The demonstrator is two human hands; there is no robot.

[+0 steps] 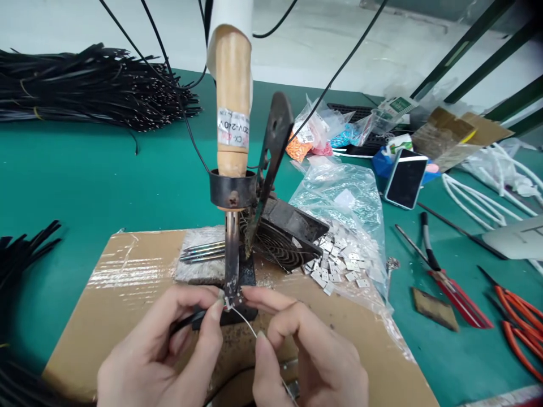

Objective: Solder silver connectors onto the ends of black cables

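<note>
Lower centre, the left hand (165,345) pinches black round cable (186,321); the right hand (311,347), thin silvery wire (245,320). Steady both at the upright wooden-handled soldering iron (233,161).

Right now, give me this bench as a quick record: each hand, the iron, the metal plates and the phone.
Left hand: pinches a black cable near the iron's tip
Right hand: holds a thin wire reaching toward the tip
Iron: tip down, in a black ring
Plates: loose pile beside the fan
Phone: right side, screen dark
</note>
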